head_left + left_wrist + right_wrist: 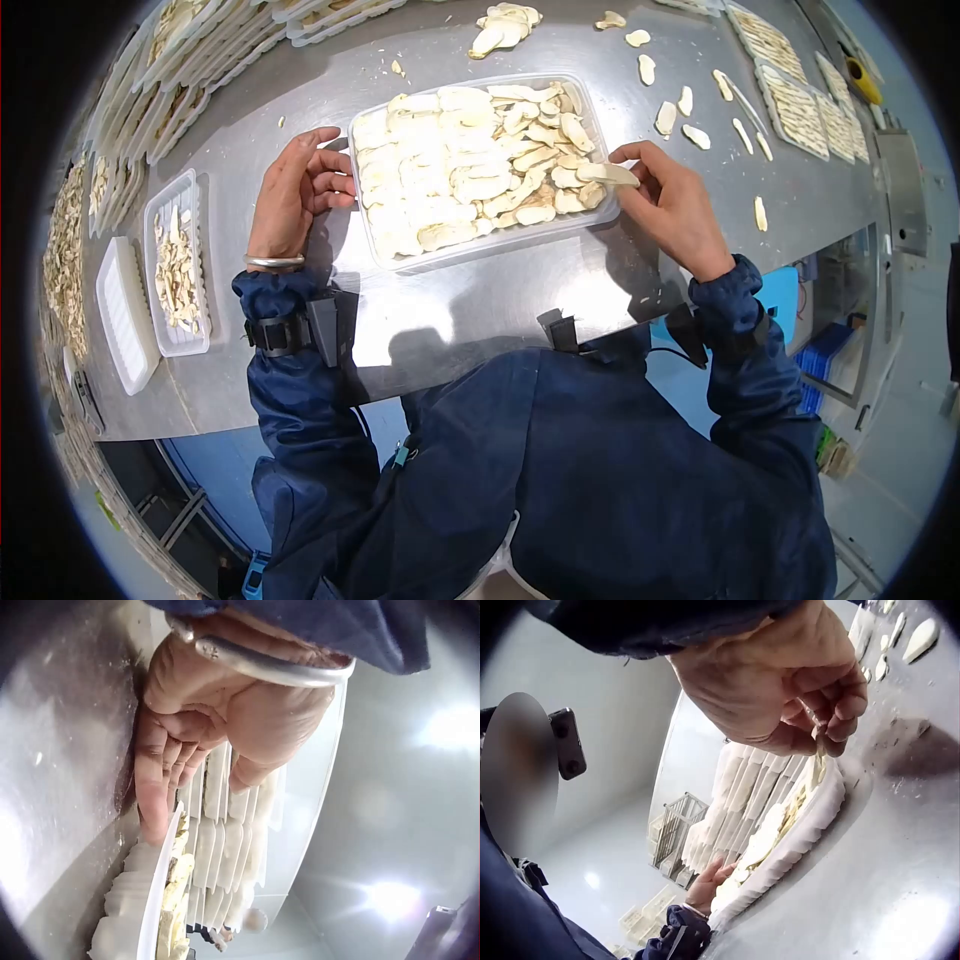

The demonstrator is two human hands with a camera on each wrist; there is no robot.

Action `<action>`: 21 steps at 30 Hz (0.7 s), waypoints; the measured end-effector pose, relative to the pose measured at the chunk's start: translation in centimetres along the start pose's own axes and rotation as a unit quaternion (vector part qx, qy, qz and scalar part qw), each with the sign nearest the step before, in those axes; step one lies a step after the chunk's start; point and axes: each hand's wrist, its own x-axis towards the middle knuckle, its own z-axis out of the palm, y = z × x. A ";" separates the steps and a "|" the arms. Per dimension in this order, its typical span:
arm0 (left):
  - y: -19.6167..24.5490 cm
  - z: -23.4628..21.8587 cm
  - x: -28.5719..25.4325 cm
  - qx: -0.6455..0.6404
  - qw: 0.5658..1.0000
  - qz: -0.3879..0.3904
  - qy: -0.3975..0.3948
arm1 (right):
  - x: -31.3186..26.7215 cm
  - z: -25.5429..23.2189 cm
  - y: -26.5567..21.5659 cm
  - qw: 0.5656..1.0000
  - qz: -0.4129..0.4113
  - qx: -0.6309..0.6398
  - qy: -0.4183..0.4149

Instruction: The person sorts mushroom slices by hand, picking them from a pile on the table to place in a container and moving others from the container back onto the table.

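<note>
A clear plastic tray (430,262) full of pale dried slices (470,180) lies on the metal table. At its left edge the left hand (290,195) rests with relaxed fingers against the rim; the left wrist view shows those fingers (152,787) beside the tray wall (156,900). The right hand (675,205) pinches one long slice (610,174) between thumb and fingers over the tray's right edge. In the right wrist view the right hand (780,690) holds that slice above the tray's end (780,862).
Stacked filled trays (170,80) stand at the upper left. A part-filled tray (205,330) and a white tray (125,310) lie at the left. A heap of slices (503,30) is behind the tray, loose slices (666,118) are to the right, and more trays (795,110) stand beyond.
</note>
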 end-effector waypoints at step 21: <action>-0.1 -0.3 0.1 -0.025 1.000 -0.006 -0.004 | 0.2 1.1 -0.5 0.951 -0.167 -0.252 0.067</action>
